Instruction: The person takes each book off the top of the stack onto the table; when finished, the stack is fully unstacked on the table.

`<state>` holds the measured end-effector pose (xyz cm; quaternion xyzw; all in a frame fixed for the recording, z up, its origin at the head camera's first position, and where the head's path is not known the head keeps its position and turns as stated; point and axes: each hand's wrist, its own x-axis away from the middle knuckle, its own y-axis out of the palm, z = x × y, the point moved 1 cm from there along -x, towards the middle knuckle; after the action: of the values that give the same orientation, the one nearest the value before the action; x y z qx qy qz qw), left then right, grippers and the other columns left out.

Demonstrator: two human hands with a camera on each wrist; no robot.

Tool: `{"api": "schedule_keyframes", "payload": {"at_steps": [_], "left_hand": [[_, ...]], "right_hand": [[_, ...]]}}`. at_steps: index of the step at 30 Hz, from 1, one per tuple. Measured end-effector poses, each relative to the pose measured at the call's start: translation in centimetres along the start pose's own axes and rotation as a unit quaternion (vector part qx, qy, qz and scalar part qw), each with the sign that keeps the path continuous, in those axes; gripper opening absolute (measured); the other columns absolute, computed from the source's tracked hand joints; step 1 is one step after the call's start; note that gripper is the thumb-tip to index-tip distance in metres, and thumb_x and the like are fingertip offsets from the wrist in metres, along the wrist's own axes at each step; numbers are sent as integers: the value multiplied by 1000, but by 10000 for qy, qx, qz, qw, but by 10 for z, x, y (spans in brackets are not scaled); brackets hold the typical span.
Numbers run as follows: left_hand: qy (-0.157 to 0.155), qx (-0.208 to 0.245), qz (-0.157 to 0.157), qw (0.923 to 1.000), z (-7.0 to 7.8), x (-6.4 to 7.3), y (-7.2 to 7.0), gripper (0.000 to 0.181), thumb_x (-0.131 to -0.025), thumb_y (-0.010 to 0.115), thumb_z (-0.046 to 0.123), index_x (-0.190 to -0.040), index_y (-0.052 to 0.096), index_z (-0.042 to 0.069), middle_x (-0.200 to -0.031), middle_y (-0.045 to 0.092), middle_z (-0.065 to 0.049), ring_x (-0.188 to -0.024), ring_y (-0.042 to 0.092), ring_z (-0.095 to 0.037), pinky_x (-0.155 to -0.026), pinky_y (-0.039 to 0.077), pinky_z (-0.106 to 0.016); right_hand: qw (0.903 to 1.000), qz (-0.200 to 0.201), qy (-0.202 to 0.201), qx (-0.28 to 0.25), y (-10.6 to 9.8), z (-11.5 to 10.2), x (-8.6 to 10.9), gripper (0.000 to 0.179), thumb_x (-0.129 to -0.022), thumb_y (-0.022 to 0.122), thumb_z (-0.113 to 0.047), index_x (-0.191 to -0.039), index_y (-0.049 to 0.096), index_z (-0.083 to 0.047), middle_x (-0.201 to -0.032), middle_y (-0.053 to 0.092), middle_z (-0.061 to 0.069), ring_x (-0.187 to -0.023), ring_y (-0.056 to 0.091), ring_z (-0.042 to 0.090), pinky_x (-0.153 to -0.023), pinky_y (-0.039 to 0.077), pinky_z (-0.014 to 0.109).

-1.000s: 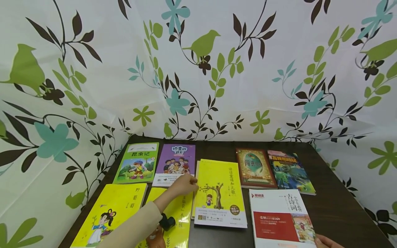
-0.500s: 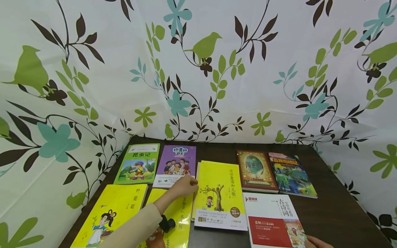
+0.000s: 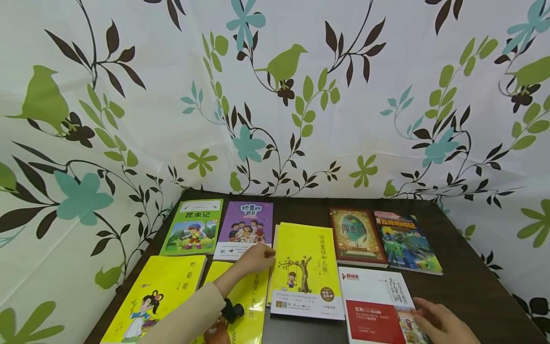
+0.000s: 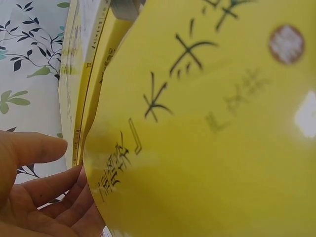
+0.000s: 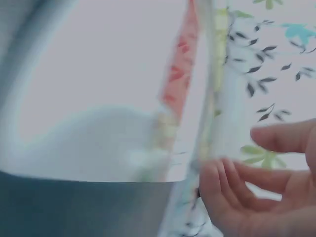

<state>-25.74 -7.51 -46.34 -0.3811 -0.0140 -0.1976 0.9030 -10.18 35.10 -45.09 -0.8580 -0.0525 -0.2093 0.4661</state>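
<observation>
My left hand (image 3: 255, 260) is at the left edge of the yellow nursery-rhyme book (image 3: 302, 267), which lies stacked over another book. In the left wrist view its fingertips touch a stacked book's spine (image 4: 78, 133), with the thumb slightly apart. A yellow book (image 3: 251, 301) with a dark-hatted figure lies under the left forearm. My right hand (image 3: 444, 320) is beside the right edge of the white-and-red poetry book (image 3: 378, 310). In the right wrist view its fingertips meet the book's edge, and the thumb stands away from the fingers. That book lies just right of the yellow stack.
Along the table's (image 3: 472, 286) far side lie a green book (image 3: 192, 227), a purple book (image 3: 245, 227), a brown book (image 3: 357, 236) and a blue book (image 3: 408, 242). Another yellow book (image 3: 152, 296) lies at front left. Patterned cloth (image 3: 275, 95) hangs behind.
The white-and-red book has slid left against the yellow stack. My right hand has moved further into view at its right edge. My left hand has stayed at the yellow book.
</observation>
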Motion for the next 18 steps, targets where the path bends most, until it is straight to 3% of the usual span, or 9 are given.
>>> {"api": "schedule_keyframes", "payload": {"at_steps": [3,8,11,18], "left_hand": [[140,-17,20,9999,-1,1,-1,36,-90,65,13,-122,66,-3,-102,66,-10,-84,54,-19,-74,47,-34],[156,56,11,9999,0,4,-2,40,-86,68,9,-123,65,-5,-86,58,-4,-77,52,-18,-65,39,-28],[147,36,44,9999,0,6,-3,42,-83,69,7,-123,64,-6,-85,59,-5,-76,52,-19,-66,39,-30],[173,-2,21,9998,0,5,0,47,-78,70,3,-123,64,-6,-87,60,-5,-78,52,-19,-68,40,-31]], "right_hand": [[9989,-151,-173,-402,-11,-30,4,73,-91,62,-48,-139,47,5,-117,60,15,-95,58,23,-79,54,46],[9879,-353,-1232,-870,-16,-66,-5,57,-95,62,-30,-136,49,7,-123,60,22,-100,62,28,-79,56,44],[9793,-476,-1661,-1052,-8,-89,-19,52,-95,63,-26,-133,52,6,-121,62,21,-101,63,31,-79,57,44],[9758,-418,-1843,-1099,26,-123,-53,46,-95,63,-25,-128,58,7,-115,67,18,-91,67,25,-73,56,41]]}}
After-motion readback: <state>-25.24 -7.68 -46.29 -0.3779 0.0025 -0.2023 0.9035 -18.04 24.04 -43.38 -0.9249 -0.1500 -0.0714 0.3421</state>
